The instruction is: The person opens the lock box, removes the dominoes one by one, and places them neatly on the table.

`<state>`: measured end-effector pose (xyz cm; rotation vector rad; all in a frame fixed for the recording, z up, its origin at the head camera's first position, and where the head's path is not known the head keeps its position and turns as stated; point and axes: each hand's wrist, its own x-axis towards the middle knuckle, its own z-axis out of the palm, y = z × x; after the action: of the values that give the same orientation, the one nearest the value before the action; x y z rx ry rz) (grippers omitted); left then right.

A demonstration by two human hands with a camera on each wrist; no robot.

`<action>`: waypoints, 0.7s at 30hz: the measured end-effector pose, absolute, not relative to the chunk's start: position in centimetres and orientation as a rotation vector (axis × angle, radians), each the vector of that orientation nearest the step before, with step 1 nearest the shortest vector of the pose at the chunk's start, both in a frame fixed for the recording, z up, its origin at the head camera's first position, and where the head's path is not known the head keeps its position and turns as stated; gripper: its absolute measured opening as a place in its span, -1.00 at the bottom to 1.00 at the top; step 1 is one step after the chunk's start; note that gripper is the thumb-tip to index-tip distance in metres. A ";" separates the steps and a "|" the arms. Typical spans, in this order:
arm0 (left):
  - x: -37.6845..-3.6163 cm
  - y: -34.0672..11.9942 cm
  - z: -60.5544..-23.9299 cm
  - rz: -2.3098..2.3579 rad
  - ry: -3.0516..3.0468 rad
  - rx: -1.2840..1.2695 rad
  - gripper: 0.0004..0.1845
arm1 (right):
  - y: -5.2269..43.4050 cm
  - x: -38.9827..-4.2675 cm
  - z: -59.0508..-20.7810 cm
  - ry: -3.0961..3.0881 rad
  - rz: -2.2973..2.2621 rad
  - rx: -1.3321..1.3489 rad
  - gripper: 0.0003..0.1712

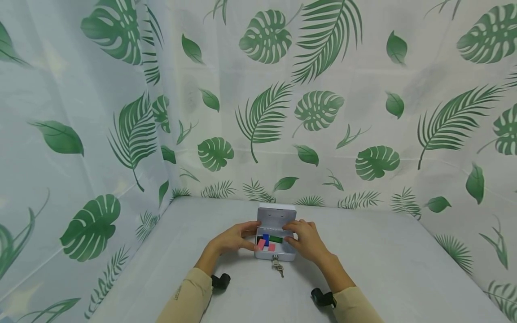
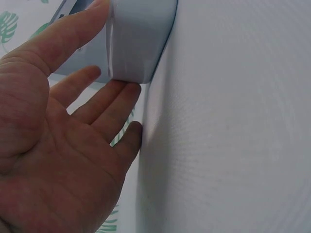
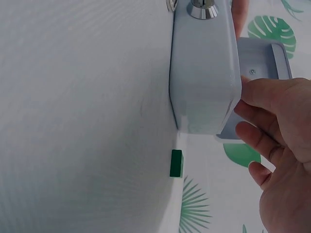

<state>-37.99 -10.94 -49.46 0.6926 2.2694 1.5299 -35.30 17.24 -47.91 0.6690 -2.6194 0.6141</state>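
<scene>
A small white metal box stands on the table with its lid raised. Inside lie a pink block, a blue block and a green block. Keys hang from the front lock. My left hand rests against the box's left end; in the left wrist view its straight fingers touch the box, thumb along the top edge. My right hand grips the right end, its fingers curled round the corner of the box.
The pale grey table is walled by leaf-print curtains behind and on both sides. In the right wrist view a separate green block lies on the table beyond the box. Black wrist cameras sit on both forearms.
</scene>
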 end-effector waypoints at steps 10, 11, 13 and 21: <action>-38.1 -10.9 -49.7 1.528 2.278 0.696 -0.04 | 17.1 -35.4 -48.0 -2.653 0.596 0.691 -0.68; -38.1 -10.9 -49.7 1.529 2.278 0.697 -0.04 | 17.1 -35.4 -48.0 -2.662 0.598 0.689 -0.68; -38.1 -11.0 -49.7 1.532 2.273 0.699 -0.04 | 17.0 -35.4 -47.9 -2.678 0.604 0.682 -0.69; -38.1 -11.0 -49.5 1.544 2.258 0.686 -0.04 | 16.5 -35.4 -48.0 -2.744 0.632 0.677 -0.71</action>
<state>-38.11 -10.99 -49.54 0.6858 2.2584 1.5437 -35.36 16.48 -48.00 0.6771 -2.7436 0.6320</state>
